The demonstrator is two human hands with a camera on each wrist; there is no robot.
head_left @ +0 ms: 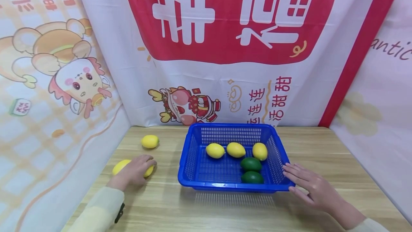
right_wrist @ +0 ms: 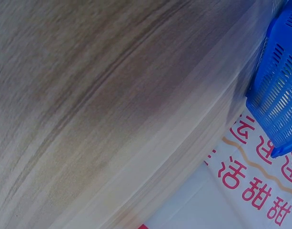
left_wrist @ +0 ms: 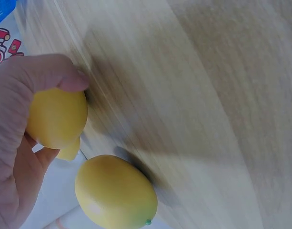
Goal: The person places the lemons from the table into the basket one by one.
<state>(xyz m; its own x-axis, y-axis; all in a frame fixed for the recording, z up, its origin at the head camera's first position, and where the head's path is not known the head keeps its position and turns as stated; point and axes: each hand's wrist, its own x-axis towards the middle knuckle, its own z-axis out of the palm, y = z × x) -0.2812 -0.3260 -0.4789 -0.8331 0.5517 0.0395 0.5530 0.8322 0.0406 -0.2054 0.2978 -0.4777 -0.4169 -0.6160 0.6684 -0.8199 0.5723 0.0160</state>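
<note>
My left hand [head_left: 136, 171] grips a yellow lemon [left_wrist: 60, 119] at the table's left side, with the thumb on one side and fingers on the other. Beside it lies a second lemon [head_left: 119, 167], and farther back a third lemon [head_left: 150, 141]. My right hand [head_left: 317, 189] rests its extended fingers against the right rim of a blue plastic basket [head_left: 231, 186]. Inside the basket are a left lemon [head_left: 215, 150], a middle lemon [head_left: 236, 150], a right lemon [head_left: 259, 151] and two dark green oval fruits [head_left: 251, 164]. The right wrist view does not show the right hand.
The wooden table [head_left: 154, 207] meets a printed cloth backdrop [head_left: 225, 92] at its back edge. Printed side cloths, a left one [head_left: 64, 146] and a right one [head_left: 379, 146], bound the table.
</note>
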